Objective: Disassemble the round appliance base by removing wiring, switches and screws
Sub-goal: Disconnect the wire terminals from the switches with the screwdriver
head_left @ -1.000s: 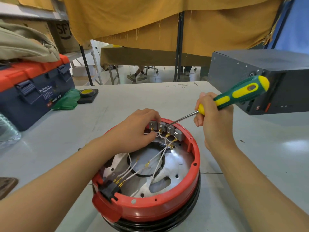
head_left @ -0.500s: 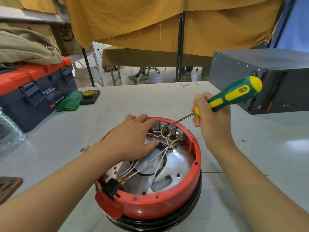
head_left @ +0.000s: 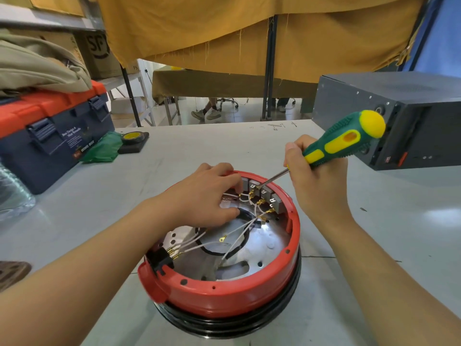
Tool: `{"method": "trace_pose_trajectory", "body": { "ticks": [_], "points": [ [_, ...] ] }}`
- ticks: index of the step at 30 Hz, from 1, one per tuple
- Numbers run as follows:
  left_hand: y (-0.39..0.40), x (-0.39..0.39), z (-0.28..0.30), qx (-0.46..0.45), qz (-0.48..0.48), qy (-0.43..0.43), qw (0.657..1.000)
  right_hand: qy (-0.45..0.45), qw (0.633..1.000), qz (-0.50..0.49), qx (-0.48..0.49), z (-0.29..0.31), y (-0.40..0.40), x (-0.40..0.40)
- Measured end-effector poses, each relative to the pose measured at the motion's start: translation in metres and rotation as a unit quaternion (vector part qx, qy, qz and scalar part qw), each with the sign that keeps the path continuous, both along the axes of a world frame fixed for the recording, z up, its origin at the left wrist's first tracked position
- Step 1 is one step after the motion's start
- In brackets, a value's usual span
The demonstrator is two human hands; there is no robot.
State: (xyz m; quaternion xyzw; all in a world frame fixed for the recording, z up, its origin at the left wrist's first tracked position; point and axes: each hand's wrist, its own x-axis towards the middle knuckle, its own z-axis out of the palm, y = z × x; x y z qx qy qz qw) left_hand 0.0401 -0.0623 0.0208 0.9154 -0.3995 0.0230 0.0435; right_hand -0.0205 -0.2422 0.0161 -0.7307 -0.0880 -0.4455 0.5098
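Round appliance base (head_left: 224,293), red rim over black lower ring, sits upside-down on the grey table (head_left: 174,156), near the front edge, centre of view. Inside: shiny metal plate, white wires (head_left: 239,231) with gold terminals running from a black connector (head_left: 159,260) at the near-left rim up to a row of grey switches (head_left: 264,193) along the far rim. Left hand (head_left: 207,198) reaches over the far-left rim, fingers curled at the leftmost switch, thumb down inside against the plate; cannot tell if it actually pinches the switch. Right hand (head_left: 314,181) grips the green-and-yellow screwdriver (head_left: 341,141) low on the handle, fingers wrapped, shaft angled down-left with tip at the second switch. Loose ring terminal lies mid-plate. Blue toolbox (head_left: 52,143) with orange lid far left, khaki bag on top, green plastic bag (head_left: 102,148) and tape roll (head_left: 132,138) beside it. Dark grey metal case (head_left: 399,116) at right, behind the screwdriver handle. Yellow cloth hangs behind the table.
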Motion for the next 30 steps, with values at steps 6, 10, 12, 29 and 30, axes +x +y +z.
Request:
{"method": "trace_pose_trajectory", "body": {
  "ticks": [6,10,12,29,30],
  "points": [
    [-0.004,0.000,-0.001,-0.012,-0.002,0.008,1.000,-0.019,0.998,-0.013,-0.050,0.003,0.000,-0.003],
    [-0.007,-0.003,-0.008,-0.032,0.012,-0.011,0.999,-0.027,0.998,-0.003,-0.062,0.002,0.001,-0.003],
    [-0.007,-0.004,-0.013,-0.021,0.017,-0.031,0.999,-0.033,0.997,0.004,-0.073,0.001,0.003,-0.003],
    [-0.005,-0.004,-0.018,-0.024,0.019,-0.046,0.998,0.055,0.983,0.061,0.166,0.000,-0.009,0.010],
    [-0.005,-0.004,-0.018,-0.024,0.020,-0.045,0.998,0.054,0.983,0.062,0.166,0.000,-0.009,0.011]
  ]
}}
